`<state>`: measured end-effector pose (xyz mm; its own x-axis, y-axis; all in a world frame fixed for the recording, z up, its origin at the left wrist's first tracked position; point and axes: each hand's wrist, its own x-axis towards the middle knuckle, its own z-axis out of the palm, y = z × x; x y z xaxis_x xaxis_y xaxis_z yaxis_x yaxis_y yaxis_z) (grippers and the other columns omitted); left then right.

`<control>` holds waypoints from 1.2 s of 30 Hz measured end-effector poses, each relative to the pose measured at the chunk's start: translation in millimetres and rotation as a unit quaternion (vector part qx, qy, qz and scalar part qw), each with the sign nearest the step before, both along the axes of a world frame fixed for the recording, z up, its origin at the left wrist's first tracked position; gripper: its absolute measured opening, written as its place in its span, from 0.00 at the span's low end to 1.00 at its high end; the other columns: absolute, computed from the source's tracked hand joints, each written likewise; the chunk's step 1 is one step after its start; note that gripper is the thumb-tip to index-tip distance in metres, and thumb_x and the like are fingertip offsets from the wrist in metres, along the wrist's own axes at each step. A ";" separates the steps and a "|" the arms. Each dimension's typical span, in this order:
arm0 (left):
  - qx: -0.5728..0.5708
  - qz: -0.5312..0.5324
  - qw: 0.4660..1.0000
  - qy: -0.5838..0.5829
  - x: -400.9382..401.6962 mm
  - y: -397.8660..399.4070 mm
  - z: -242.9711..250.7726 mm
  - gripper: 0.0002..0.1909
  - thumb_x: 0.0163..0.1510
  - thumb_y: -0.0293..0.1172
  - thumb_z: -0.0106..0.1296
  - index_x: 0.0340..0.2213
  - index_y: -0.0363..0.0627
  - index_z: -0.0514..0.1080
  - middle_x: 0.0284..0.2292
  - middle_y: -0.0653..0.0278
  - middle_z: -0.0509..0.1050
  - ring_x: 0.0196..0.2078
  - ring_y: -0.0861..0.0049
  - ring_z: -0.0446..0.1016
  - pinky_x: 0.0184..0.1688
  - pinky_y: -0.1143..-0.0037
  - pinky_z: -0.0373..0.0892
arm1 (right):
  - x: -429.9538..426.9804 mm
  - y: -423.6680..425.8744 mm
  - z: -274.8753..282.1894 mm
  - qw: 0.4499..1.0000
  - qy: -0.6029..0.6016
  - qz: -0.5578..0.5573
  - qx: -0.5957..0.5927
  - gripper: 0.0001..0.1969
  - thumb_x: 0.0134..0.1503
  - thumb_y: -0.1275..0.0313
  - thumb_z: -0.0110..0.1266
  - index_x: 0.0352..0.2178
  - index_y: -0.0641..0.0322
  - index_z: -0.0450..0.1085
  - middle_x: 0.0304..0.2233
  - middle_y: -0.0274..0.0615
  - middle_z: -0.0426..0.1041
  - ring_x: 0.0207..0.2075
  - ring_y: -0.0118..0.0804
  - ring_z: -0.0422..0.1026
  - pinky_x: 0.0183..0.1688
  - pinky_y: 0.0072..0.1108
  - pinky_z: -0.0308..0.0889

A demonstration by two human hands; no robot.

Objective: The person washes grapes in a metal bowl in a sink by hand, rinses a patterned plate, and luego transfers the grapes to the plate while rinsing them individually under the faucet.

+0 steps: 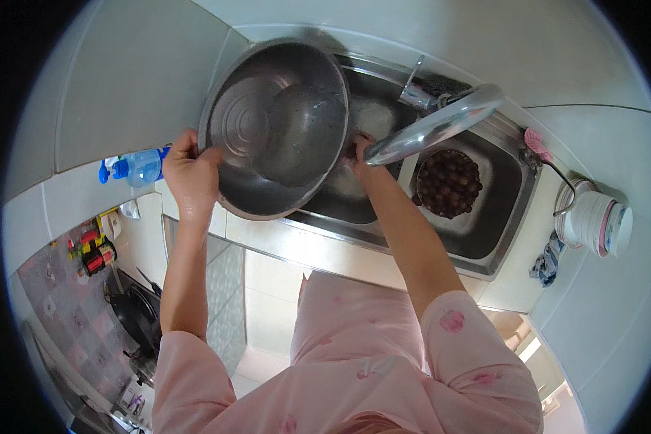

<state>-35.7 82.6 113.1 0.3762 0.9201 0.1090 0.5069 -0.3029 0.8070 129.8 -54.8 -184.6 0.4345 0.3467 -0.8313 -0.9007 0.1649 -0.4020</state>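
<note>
A large round metal basin (298, 130), tilted, is over the left part of a double stainless-steel sink (499, 260). My left hand (192, 171) grips its left rim, with the thumb on the inner side. Near the basin's right side is my right hand (362, 149), partly hidden by the basin and the end of the chrome faucet (439, 127); its fingers cannot be made out clearly. In the right sink bowl sits a round container of dark reddish-brown round fruits (449, 184).
Stacked bowls (591, 217), a crumpled cloth (548, 260) and a pink scrubber (537, 142) lie right of the sink. Blue-capped plastic bottles (141, 167) stand beyond my left hand. At lower left, a black wok (133, 317) sits on a stove. Tiled walls border the sink.
</note>
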 end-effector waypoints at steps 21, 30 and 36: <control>0.161 0.084 0.983 -0.002 -22.2 -7.5 34.7 0.08 0.39 0.18 0.50 0.15 0.41 0.61 0.14 0.76 0.56 0.19 0.90 0.53 0.22 0.85 0.50 | 27.2 -90.0 121.2 0.724 -0.574 0.338 -0.176 0.07 0.48 0.74 0.56 0.31 0.64 0.71 0.28 0.42 0.70 0.32 0.34 0.68 0.37 0.23 0.63; 0.261 -0.031 0.963 0.053 -7.3 -33.5 7.4 0.10 0.39 0.16 0.49 0.17 0.39 0.58 0.14 0.67 0.55 0.19 0.85 0.52 0.21 0.83 0.52 | 84.7 -223.3 124.7 0.618 -0.650 0.266 -0.352 0.09 0.48 0.79 0.52 0.34 0.61 0.69 0.36 0.48 0.66 0.39 0.50 0.66 0.40 0.32 0.64; 0.383 -0.056 0.919 0.076 -2.0 -50.5 13.5 0.09 0.36 0.13 0.49 0.17 0.37 0.60 0.15 0.62 0.60 0.16 0.73 0.57 0.21 0.81 0.57 | 78.5 -232.3 85.3 0.497 -0.699 0.349 -0.378 0.13 0.49 0.76 0.52 0.38 0.56 0.68 0.43 0.48 0.62 0.48 0.53 0.59 0.48 0.37 0.58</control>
<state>-37.7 32.1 126.6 0.5285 0.5498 0.6469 0.5272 -0.8098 0.2576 208.3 -287.2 -99.2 0.7640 0.6363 0.1063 0.6134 -0.6654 -0.4253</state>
